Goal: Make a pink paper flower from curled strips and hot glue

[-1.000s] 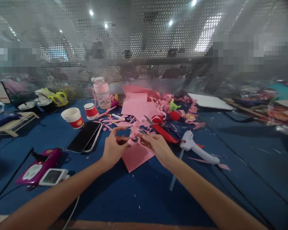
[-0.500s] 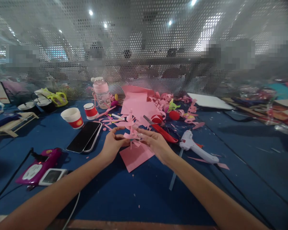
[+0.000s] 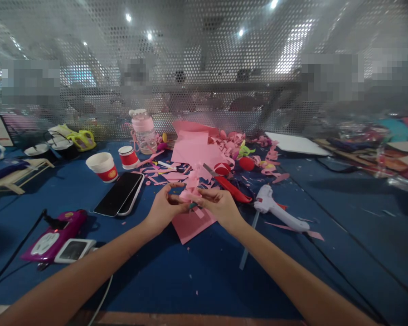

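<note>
Far left on the bench [image 3: 149, 280] there's a little wooden frame [image 3: 23, 174], pale slats and thin legs. Nearer the front is a shiny purple gadget [image 3: 49, 244] with rounded edges and a cable plugged in, with a boxy white gadget [image 3: 75, 251] right beside it. Next come a flared paper cup [image 3: 104, 168], a glossy black phone [image 3: 120, 194], a smaller red-and-white cup [image 3: 128, 158] and a clear bottle [image 3: 144, 133] with a pink top.

Now the good bit: the left hand [image 3: 161, 209] has thumb and fingers pinched on one side of a pink paper piece [image 3: 192, 182], and the right hand [image 3: 221, 206] is pinching the other side. So the piece sits up between both hands, above a flat pink sheet [image 3: 193, 227]. It's all soft bends and narrow strips, with a dark teal bit low down that's too small to make out.

Progress-wise I'd call it partway: strips are cut and some look shaped into the piece, but it's in the fingers rather than set down, and the sheet underneath looks mostly uncut. Can't tell if anything's glued. Behind it are bigger smooth pink sheets [image 3: 197, 147], then a springy heap of paper curls [image 3: 233, 145].

Right of the hands: a red-handled cutter [image 3: 233, 189] with a metal blade, a white plastic glue gun [image 3: 280, 213], a translucent glue stick [image 3: 249, 248] poking out, and a flat white board [image 3: 297, 144] further back.
</note>
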Motion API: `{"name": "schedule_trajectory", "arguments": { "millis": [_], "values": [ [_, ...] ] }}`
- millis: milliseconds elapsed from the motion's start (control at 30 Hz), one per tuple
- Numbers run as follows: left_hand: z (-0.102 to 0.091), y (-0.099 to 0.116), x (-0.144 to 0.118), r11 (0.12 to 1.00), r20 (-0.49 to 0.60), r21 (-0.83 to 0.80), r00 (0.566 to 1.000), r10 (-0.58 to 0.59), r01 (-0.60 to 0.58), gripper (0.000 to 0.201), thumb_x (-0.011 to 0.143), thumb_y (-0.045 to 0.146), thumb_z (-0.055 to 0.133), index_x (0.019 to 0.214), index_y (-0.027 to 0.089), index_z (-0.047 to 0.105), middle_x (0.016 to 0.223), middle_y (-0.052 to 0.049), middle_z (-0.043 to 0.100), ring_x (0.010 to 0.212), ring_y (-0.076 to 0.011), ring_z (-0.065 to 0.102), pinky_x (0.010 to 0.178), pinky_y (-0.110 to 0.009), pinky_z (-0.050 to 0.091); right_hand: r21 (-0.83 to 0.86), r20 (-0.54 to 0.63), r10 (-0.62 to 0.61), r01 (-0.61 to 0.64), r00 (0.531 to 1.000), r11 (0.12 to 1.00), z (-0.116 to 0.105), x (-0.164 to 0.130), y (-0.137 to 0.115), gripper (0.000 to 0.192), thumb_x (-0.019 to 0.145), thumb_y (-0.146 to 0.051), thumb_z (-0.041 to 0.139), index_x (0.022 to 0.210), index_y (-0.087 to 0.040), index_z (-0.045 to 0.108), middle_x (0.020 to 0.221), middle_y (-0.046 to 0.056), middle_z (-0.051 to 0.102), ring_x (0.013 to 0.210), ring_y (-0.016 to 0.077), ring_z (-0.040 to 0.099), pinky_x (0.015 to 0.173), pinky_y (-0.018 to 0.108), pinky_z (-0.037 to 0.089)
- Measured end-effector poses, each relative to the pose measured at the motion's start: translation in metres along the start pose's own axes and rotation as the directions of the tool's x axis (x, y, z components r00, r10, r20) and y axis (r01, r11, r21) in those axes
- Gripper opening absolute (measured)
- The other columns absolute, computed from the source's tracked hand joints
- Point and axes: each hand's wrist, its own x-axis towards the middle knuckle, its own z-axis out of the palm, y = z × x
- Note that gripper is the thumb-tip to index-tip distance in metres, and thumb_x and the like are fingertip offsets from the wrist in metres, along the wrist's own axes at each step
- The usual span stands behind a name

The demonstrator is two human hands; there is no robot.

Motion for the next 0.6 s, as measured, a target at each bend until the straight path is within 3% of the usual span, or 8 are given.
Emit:
{"name": "schedule_trajectory", "arguments": {
  "millis": [133, 233, 367, 500, 600],
  "values": [
    [0.000, 0.001, 0.001, 0.999, 0.010, -0.047, 1.000, -0.021, 0.022, 0.057, 0.053, 0.014, 0.078, 0.100, 0.016, 0.046, 0.055, 0.004, 0.066, 0.052, -0.0131, 0.064, 0.060, -0.026, 0.054, 0.032, -0.024, 0.017, -0.016, 1.000, 0.999, 0.000, 0.000, -0.003, 0.045, 0.049, -0.041, 0.077, 0.087, -0.019, 0.071, 0.093, 0.006, 0.070, 0.085, 0.0214, 0.064, 0.073, 0.034, 0.052],
    [-0.001, 0.003, 0.005, 0.986, -0.061, -0.159, 0.996, -0.069, 0.058, 0.054, 0.052, 0.012, 0.077, 0.097, 0.015, 0.047, 0.056, 0.004, 0.066, 0.053, -0.0124, 0.064, 0.058, -0.024, 0.053, 0.075, -0.053, 0.015, -0.011, 0.998, 0.997, 0.001, 0.001, -0.007, 0.043, 0.059, -0.048, 0.069, 0.092, -0.021, 0.069, 0.102, 0.007, 0.067, 0.093, 0.0202, 0.062, 0.075, 0.032, 0.051],
    [-0.003, 0.006, 0.009, 0.952, -0.160, -0.300, 0.982, -0.105, 0.053, 0.047, 0.053, 0.008, 0.074, 0.093, 0.015, 0.049, 0.050, 0.008, 0.062, 0.053, -0.0102, 0.063, 0.062, -0.024, 0.054, 0.137, -0.077, 0.074, -0.063, 0.994, 0.989, 0.006, 0.000, -0.005, 0.039, 0.066, -0.053, 0.062, 0.080, -0.017, 0.067, 0.085, 0.006, 0.069, 0.076, 0.0148, 0.064, 0.072, 0.029, 0.051],
    [-0.003, 0.007, 0.009, 0.947, -0.155, -0.320, 0.984, -0.092, 0.038, 0.047, 0.053, 0.008, 0.074, 0.092, 0.015, 0.050, 0.049, 0.007, 0.061, 0.049, -0.0110, 0.062, 0.056, -0.023, 0.053, 0.132, 0.091, 0.194, -0.205, 0.977, 0.970, 0.017, -0.004, 0.002, 0.036, 0.054, -0.041, 0.075, 0.078, -0.015, 0.065, 0.064, 0.001, 0.065, 0.056, 0.0106, 0.062, 0.058, 0.023, 0.050],
    [-0.002, 0.005, 0.008, 0.949, -0.141, -0.312, 0.986, -0.088, 0.040, 0.048, 0.051, 0.011, 0.076, 0.091, 0.016, 0.049, 0.051, 0.006, 0.063, 0.046, -0.0115, 0.060, 0.048, -0.021, 0.050, 0.132, 0.147, 0.237, -0.256, 0.960, 0.958, 0.024, -0.008, 0.000, 0.037, 0.050, -0.037, 0.078, 0.076, -0.015, 0.064, 0.058, -0.001, 0.064, 0.049, 0.0090, 0.060, 0.051, 0.020, 0.048]
  ]
}}
